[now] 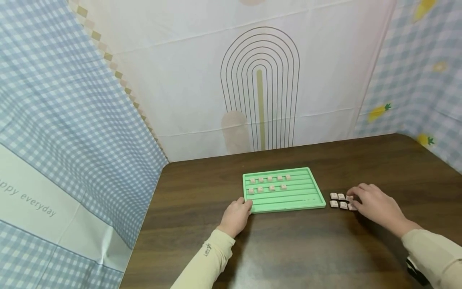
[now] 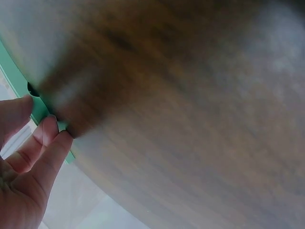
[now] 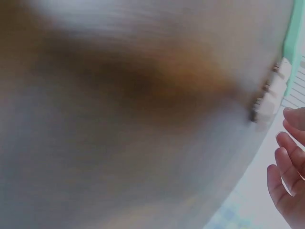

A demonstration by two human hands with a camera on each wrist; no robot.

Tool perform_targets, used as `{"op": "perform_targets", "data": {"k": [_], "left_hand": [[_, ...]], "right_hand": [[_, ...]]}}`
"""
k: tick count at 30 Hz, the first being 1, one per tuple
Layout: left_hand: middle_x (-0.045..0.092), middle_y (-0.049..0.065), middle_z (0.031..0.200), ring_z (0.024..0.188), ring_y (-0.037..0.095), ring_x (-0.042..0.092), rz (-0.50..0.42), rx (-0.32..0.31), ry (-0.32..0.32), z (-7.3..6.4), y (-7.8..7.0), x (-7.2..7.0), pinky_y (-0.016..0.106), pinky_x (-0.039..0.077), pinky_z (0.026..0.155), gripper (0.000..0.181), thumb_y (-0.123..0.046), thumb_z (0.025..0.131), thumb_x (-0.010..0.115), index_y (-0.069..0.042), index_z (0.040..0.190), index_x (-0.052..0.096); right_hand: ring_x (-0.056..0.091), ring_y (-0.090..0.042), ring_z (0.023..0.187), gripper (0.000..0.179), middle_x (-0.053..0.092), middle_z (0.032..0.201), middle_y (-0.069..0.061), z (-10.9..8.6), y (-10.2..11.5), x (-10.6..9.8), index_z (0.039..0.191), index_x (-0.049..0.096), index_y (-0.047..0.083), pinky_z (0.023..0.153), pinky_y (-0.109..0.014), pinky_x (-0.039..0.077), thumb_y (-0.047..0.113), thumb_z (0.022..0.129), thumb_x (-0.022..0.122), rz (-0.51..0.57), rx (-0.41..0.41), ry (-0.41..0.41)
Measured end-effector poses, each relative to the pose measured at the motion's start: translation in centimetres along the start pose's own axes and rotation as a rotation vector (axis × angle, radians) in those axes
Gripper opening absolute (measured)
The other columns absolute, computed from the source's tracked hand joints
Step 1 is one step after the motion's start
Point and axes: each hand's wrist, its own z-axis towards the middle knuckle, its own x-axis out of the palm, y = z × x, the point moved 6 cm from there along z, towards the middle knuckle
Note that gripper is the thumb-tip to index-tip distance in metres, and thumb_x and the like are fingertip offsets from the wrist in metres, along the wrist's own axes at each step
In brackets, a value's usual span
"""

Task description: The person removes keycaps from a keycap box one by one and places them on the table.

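A light-green ridged tray (image 1: 285, 192) lies on the table, with pale keycaps (image 1: 272, 187) standing in its two upper rows. My left hand (image 1: 236, 216) holds the tray's near-left corner; thumb and fingertips pinch its green edge (image 2: 16, 71) in the left wrist view. Right of the tray, several loose pale keycaps (image 1: 333, 204) with small dark marks lie in two short rows. Over the right end of these rows is my right hand (image 1: 377, 206), fingers loosely bent, partly covering the last keycaps. In the right wrist view its fingers (image 3: 285, 167) appear apart from the blurred keycaps (image 3: 272, 93).
The dark wooden table (image 1: 187, 233) meets a white patterned cloth (image 1: 195, 100) at the back. Blue checked cloth (image 1: 72, 100) hangs along the left side, and another with pineapple prints (image 1: 408, 80) on the right.
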Motion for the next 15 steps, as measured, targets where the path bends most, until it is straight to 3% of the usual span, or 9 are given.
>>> {"op": "perform_targets", "data": {"k": [6,15], "left_hand": [[0.053,0.003,0.077,0.061,0.017,0.050,-0.015,-0.021,0.015,-0.4,-0.3,0.3,0.022,0.042,0.054,0.009,-0.015,0.086,0.064,-0.013,0.084,0.055],[0.053,0.003,0.076,0.059,0.015,0.048,0.016,-0.017,-0.001,-0.2,-0.2,-0.4,0.021,0.041,0.053,0.008,-0.015,0.086,0.064,-0.014,0.085,0.056]], "right_hand": [[0.057,-0.031,0.089,0.021,0.062,0.098,-0.011,3.3,2.8,0.4,0.101,0.066,0.006,0.067,-0.043,0.049,0.015,0.083,0.066,0.007,-0.083,0.035],[0.057,-0.032,0.102,0.028,0.063,0.109,-0.011,8.2,9.9,3.4,0.109,0.063,0.007,0.078,-0.046,0.049,0.016,0.083,0.066,0.064,-0.181,0.064]]}}
